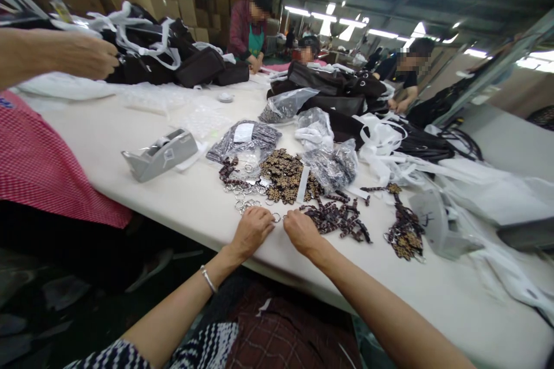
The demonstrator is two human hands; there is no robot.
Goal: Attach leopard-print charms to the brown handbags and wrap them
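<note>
At the table's front edge, my left hand (253,232) is closed on a metal split ring (276,217) that shows at its fingertips. Close beside it, my right hand (300,232) is closed in a pinch; a tiny shiny bit shows at its fingertips, too small to name. Just beyond my hands lie loose metal rings (247,189) and a pile of brown and gold flower-shaped pieces (281,176). Dark patterned straps (340,219) are heaped to the right of my right hand. Farther right lies a bunch of flower pieces with straps attached (405,233).
A grey tape dispenser (167,155) stands on the left of the white table (208,207); another dispenser (441,222) is at right. Plastic bags of parts (244,141) lie behind the piles. Black bags with white straps (333,92) are stacked farther back. A co-worker's hand (84,55) reaches in from the left.
</note>
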